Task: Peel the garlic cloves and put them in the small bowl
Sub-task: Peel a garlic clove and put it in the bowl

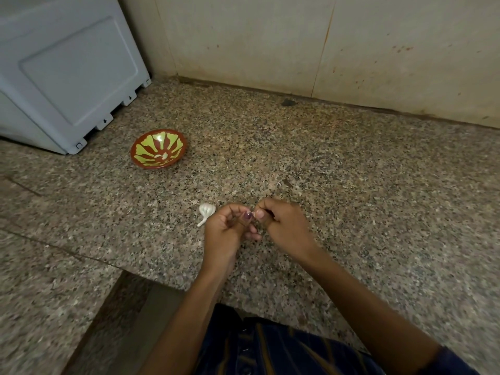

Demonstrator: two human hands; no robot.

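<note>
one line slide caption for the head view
Both hands pinch a garlic clove above the granite counter, garlic bulb beside them, bowl behind.

Single head view: my camera looks forward and steeply down, close over the tabletop (pixel 351 171), facing the wall (pixel 270 36); my forearms enter from the bottom edge.

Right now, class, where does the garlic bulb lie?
In the head view, the garlic bulb lies on the granite counter, just left of the left hand, nearer than the small bowl.

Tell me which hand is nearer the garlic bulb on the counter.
Left. The left hand sits right beside the garlic bulb, almost touching it. The right hand is farther off, beyond the left hand.
</note>
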